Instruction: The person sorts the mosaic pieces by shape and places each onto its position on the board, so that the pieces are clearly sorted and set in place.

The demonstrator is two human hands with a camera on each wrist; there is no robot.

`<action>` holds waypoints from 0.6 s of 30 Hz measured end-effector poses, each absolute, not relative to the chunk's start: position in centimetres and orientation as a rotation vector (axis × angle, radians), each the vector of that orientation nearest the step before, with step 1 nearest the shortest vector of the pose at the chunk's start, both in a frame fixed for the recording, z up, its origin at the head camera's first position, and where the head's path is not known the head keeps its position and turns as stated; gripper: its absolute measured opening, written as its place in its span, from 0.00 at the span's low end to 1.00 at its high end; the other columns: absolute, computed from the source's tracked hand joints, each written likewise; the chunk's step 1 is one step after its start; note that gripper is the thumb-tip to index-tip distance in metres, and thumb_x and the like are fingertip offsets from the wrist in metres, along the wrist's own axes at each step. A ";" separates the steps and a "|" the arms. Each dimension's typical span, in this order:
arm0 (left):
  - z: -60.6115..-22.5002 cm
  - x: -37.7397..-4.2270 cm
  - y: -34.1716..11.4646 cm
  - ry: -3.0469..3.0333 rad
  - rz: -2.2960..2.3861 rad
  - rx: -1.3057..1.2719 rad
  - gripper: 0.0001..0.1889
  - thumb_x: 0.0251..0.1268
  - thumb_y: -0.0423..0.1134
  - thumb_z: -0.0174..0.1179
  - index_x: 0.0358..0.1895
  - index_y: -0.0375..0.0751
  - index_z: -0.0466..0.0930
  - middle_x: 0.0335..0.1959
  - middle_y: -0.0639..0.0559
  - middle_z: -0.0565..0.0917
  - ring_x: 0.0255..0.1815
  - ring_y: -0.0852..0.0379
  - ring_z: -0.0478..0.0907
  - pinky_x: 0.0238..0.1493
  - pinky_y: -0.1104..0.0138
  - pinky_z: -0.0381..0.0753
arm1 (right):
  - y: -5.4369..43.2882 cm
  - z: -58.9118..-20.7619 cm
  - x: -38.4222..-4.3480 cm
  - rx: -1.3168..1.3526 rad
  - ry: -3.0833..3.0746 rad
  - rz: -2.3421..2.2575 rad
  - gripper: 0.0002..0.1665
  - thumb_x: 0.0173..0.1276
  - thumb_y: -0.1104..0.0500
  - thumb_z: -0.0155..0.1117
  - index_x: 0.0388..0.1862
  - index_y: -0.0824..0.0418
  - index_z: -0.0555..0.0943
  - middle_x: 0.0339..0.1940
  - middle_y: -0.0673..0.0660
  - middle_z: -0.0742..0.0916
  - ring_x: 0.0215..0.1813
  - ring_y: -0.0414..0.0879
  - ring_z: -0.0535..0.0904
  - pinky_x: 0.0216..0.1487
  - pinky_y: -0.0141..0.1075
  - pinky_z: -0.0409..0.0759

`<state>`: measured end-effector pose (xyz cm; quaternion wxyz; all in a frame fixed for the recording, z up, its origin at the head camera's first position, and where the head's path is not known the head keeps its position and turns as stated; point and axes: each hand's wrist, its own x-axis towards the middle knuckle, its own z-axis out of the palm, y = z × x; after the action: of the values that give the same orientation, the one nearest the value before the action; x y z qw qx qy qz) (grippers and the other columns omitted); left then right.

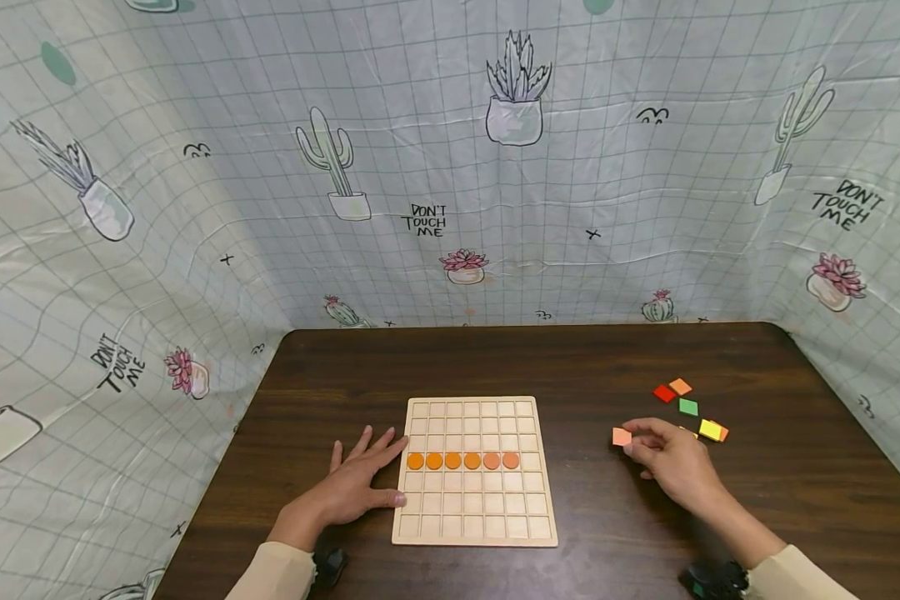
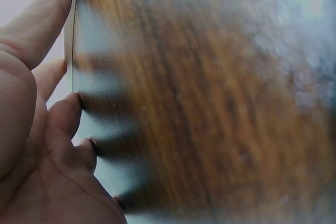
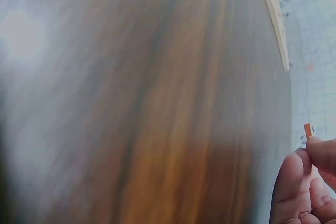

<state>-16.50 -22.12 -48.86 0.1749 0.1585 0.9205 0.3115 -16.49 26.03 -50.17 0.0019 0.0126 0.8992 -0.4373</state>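
Observation:
A pale wooden grid board (image 1: 462, 503) lies on the dark table, its middle row carrying several round orange discs (image 1: 453, 461), the two rightmost a paler salmon shade. My left hand (image 1: 352, 483) rests at the board's left edge, fingers spread and straight, thumb and a fingertip touching the rim. In the left wrist view the fingers (image 2: 63, 111) lie along that edge. To the right of the board, my right hand (image 1: 675, 462) pinches a small salmon-orange square tile (image 1: 622, 437) between thumb and fingertips. The right wrist view shows this tile (image 3: 308, 129) edge-on.
Beyond the right hand lie loose square tiles: a red tile (image 1: 663, 392), an orange tile (image 1: 680, 387), a green tile (image 1: 688, 407) and a yellow tile (image 1: 710, 430) overlapping another orange one. A patterned curtain (image 1: 510, 208) surrounds the table (image 1: 360, 358) at the back and sides.

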 end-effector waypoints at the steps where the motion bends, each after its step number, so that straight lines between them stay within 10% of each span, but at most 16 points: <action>1: -48.9 -16.5 -22.1 2.607 0.886 0.450 0.47 0.65 0.52 0.73 0.84 0.52 0.61 0.88 0.43 0.53 0.88 0.33 0.33 0.76 0.28 0.18 | 25.8 -50.2 -16.6 0.039 2.818 -1.382 0.19 0.73 0.63 0.70 0.61 0.67 0.83 0.42 0.61 0.91 0.33 0.42 0.87 0.31 0.34 0.88; 18: -49.1 -16.5 -22.2 2.613 0.884 0.448 0.46 0.65 0.52 0.73 0.84 0.52 0.61 0.87 0.43 0.54 0.89 0.34 0.34 0.77 0.29 0.18 | 21.5 -49.4 -17.2 0.045 2.733 -1.514 0.19 0.73 0.65 0.70 0.61 0.67 0.84 0.42 0.61 0.92 0.34 0.46 0.87 0.32 0.35 0.88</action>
<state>-16.47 -22.22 -49.06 0.1725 0.1580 0.9210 0.3115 -17.22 21.53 -49.44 0.0085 0.0145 0.8746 -0.4846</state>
